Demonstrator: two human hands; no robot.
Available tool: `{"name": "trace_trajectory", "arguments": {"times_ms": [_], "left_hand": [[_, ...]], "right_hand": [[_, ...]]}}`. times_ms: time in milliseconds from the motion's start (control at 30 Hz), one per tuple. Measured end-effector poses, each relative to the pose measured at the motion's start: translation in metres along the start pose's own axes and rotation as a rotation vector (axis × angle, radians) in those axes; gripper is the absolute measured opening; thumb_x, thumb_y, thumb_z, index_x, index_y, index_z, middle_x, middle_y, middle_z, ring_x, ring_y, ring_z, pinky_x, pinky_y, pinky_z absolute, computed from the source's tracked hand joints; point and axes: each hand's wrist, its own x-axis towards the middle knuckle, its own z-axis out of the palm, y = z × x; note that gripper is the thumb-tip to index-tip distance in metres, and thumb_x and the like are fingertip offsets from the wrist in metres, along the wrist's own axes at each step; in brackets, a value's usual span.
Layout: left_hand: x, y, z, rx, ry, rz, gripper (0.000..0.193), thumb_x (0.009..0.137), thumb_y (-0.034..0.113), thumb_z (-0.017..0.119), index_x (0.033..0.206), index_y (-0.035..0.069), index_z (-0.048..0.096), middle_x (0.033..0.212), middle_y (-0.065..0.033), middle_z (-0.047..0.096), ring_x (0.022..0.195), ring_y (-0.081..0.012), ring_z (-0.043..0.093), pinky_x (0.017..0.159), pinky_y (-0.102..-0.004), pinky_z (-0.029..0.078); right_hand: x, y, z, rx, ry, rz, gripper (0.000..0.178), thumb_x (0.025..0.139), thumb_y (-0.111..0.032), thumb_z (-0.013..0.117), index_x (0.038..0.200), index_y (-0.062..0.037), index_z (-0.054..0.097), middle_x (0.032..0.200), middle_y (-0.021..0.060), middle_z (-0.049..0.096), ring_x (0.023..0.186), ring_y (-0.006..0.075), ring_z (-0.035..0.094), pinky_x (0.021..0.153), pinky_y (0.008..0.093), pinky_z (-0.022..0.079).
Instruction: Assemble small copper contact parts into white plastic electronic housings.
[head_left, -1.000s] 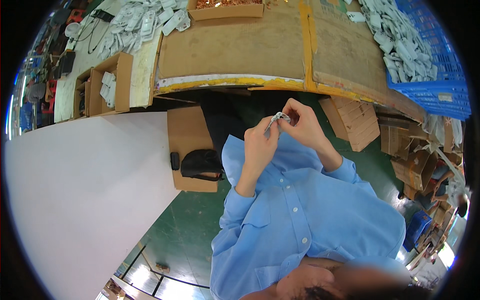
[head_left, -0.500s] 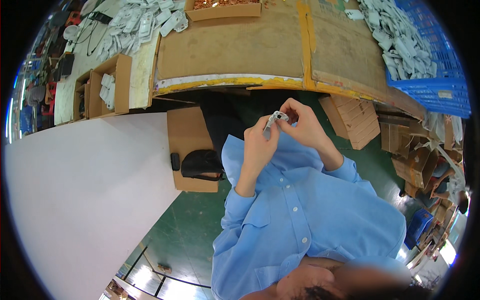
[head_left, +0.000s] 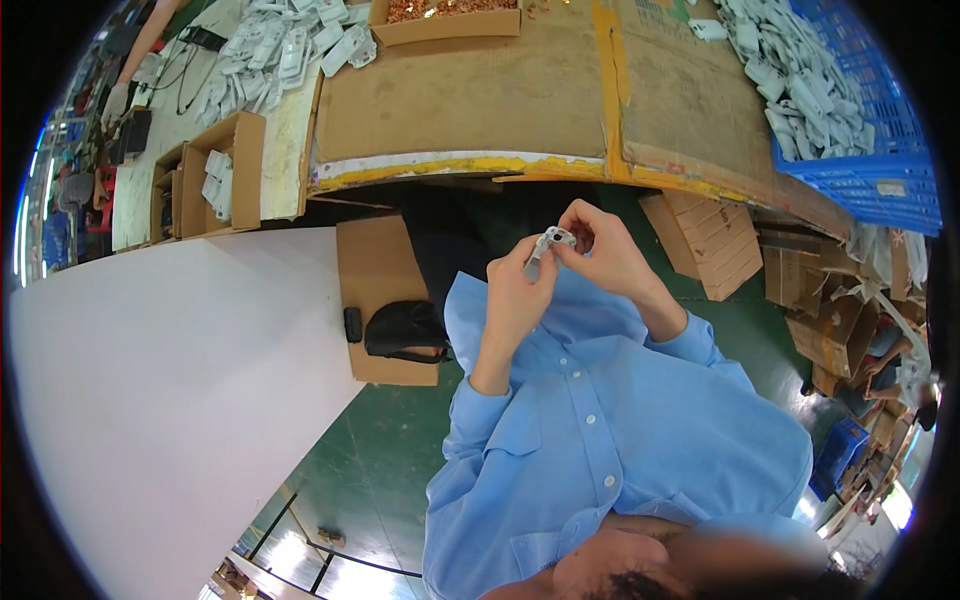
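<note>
Between my two hands is a small white plastic housing (head_left: 546,243) with a dark spot at its right end. My left hand (head_left: 516,283) pinches its left side between thumb and fingers. The fingertips of my right hand (head_left: 603,252) are closed on the right end, near the dark spot. Both hands are over my lap, just short of the table's front edge. Many similar white housings lie in a pile (head_left: 285,50) at the far left of the table, and more fill the blue crate (head_left: 865,175) at the far right.
A cardboard-covered table (head_left: 460,100) spans the front, with a shallow box of copper-coloured small parts (head_left: 450,27) at its far side. To the left stand an open carton (head_left: 246,170) and a white panel (head_left: 190,360). A black bag (head_left: 400,330) lies on cardboard; cartons (head_left: 705,240) are at right.
A co-worker's arm has come into view at the far upper left. My hands keep their place, with the white housing tilted slightly differently.
</note>
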Motion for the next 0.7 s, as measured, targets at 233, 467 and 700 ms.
{"name": "trace_trajectory", "arguments": {"times_ms": [233, 467, 700], "left_hand": [[0.002, -0.007, 0.001, 0.009, 0.034, 0.05, 0.017, 0.09, 0.008, 0.059, 0.102, -0.002, 0.065, 0.072, -0.0065, 0.068, 0.064, -0.0104, 0.066, 0.058, -0.0236, 0.05], [0.008, -0.004, -0.007, 0.089, -0.012, 0.204, 0.018, 0.086, 0.008, 0.06, 0.101, -0.001, 0.064, 0.086, -0.0172, 0.066, 0.075, -0.0281, 0.068, 0.065, -0.0328, 0.051], [0.014, -0.024, -0.025, -0.028, -0.017, -0.055, 0.018, 0.089, 0.011, 0.064, 0.101, -0.003, 0.064, 0.08, -0.0065, 0.066, 0.064, -0.0102, 0.058, 0.058, -0.0254, 0.047]], "right_hand": [[0.002, 0.0, 0.004, -0.056, 0.056, -0.035, 0.02, 0.074, -0.009, 0.07, 0.086, -0.0032, 0.055, 0.066, 0.0052, 0.053, 0.057, 0.0132, 0.05, 0.053, 0.0275, 0.042], [0.01, -0.003, -0.007, -0.084, 0.086, -0.057, 0.017, 0.077, -0.006, 0.071, 0.087, -0.0026, 0.057, 0.069, 0.004, 0.056, 0.059, 0.0107, 0.051, 0.055, 0.0257, 0.043], [0.026, 0.008, -0.035, 0.081, 0.004, -0.14, 0.018, 0.08, -0.01, 0.072, 0.091, -0.0026, 0.06, 0.073, -0.0003, 0.059, 0.069, 0.0075, 0.055, 0.064, 0.0234, 0.045]]}}
